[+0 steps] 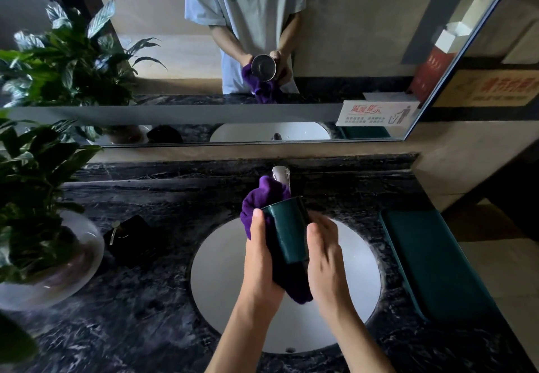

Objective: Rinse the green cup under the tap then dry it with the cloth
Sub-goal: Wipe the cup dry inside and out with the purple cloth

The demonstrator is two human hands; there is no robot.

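Note:
The green cup (287, 228) is held over the white sink (215, 270), tilted with its mouth pointing away toward the mirror. A purple cloth (264, 197) wraps its left side and hangs below it. My left hand (261, 251) grips the cloth against the cup, thumb along the cup's left wall. My right hand (323, 251) holds the cup from the right, thumb on its side. The chrome tap (281, 175) stands just behind the cloth; no water is seen running.
A dark marble counter (151, 308) surrounds the sink. A leafy plant in a glass bowl (58, 259) sits at the left, a black object (131, 238) beside it. A green tray (431, 259) lies at the right. The mirror (262, 52) reflects the hands and cup.

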